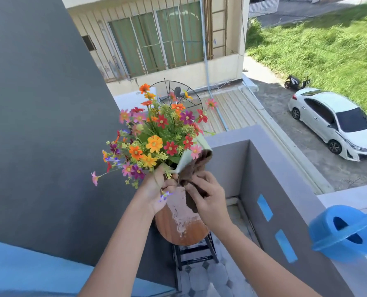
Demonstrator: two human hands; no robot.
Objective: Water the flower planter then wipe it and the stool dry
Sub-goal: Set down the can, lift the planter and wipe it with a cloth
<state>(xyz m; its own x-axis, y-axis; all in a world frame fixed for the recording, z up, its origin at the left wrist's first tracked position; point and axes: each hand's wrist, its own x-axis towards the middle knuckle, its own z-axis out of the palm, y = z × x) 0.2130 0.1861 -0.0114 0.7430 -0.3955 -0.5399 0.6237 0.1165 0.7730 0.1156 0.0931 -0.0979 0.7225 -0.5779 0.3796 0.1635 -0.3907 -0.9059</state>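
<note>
A pale green planter full of bright mixed flowers is lifted above a round wooden stool. My left hand grips the planter's near end from below. My right hand pinches a brown cloth against the planter's side and underside. The stool's top shows a worn, pale patch; its dark legs stand on the tiled balcony floor.
A blue watering can sits on the grey balcony wall at the right. A dark wall rises at the left. Below lie a roof, a white car and grass.
</note>
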